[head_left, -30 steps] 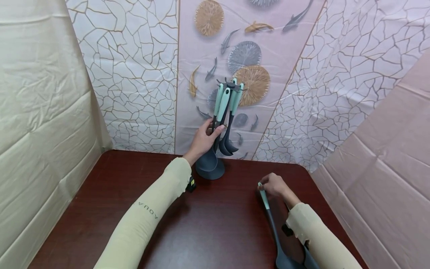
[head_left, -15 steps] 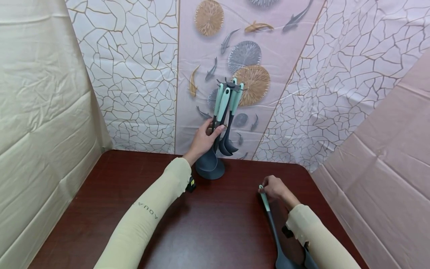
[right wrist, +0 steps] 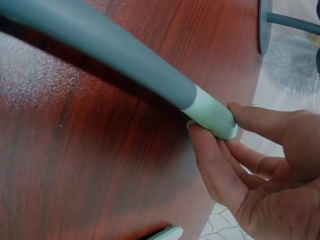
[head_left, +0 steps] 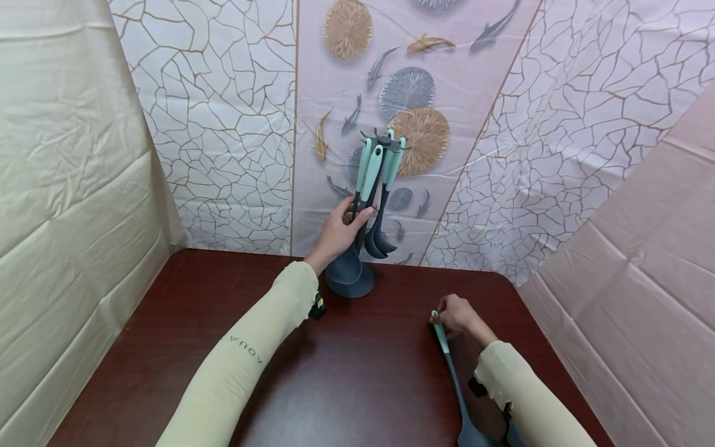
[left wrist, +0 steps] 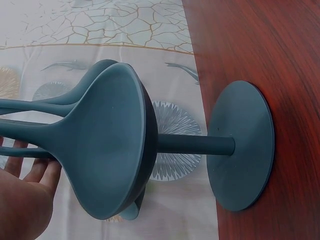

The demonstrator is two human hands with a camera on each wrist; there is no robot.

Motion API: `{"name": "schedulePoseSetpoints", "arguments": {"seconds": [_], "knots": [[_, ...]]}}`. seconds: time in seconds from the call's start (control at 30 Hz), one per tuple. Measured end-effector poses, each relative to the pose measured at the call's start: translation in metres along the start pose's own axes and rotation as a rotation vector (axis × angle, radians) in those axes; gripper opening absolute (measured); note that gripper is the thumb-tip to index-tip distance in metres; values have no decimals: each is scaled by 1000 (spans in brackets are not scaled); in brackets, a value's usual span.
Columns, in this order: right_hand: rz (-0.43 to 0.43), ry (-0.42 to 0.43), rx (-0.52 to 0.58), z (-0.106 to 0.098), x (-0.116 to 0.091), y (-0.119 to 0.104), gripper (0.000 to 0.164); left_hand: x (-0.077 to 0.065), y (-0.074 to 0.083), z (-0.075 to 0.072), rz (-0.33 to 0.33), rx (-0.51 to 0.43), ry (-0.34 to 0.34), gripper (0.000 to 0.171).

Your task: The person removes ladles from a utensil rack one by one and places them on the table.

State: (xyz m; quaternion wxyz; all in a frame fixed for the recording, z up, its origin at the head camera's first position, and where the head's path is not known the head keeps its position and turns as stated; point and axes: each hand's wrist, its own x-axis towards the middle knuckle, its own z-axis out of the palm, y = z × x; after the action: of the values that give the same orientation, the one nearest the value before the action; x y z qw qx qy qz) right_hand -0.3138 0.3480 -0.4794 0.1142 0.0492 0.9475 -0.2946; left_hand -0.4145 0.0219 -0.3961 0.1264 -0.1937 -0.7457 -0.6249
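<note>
A dark grey utensil stand (head_left: 357,287) stands at the back of the table, with several mint-handled utensils hanging from its top. Among them is a ladle (left wrist: 107,135), its deep bowl facing the left wrist camera. My left hand (head_left: 341,226) grips around the hanging shafts at the ladle, just above its bowl, thumb across the front. At the right, my right hand (head_left: 455,313) pinches the mint handle end of a long grey kitchen utensil (right wrist: 125,55) between thumb and fingers. That utensil slants toward me over the table; its broad head is cut off at the bottom edge.
A second grey utensil (head_left: 514,434) lies partly hidden under the right sleeve, and its mint handle tip (right wrist: 170,233) shows in the right wrist view. The dark red table (head_left: 346,372) is enclosed by patterned cloth at the back and plain cloth at the sides.
My right hand has drawn slightly back toward me, bringing the pinched handle end with it. The left hand keeps its place on the hanging utensils.
</note>
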Motion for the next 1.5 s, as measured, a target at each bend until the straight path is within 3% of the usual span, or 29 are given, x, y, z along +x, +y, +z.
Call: {"name": "schedulePoseSetpoints", "arguments": {"seconds": [0.8, 1.5], "knots": [[53, -16, -25, 6, 2, 8, 24, 1, 0, 0, 13, 5, 0, 66], [40, -23, -23, 4, 0, 9, 25, 0, -1, 2, 5, 5, 14, 64]]}}
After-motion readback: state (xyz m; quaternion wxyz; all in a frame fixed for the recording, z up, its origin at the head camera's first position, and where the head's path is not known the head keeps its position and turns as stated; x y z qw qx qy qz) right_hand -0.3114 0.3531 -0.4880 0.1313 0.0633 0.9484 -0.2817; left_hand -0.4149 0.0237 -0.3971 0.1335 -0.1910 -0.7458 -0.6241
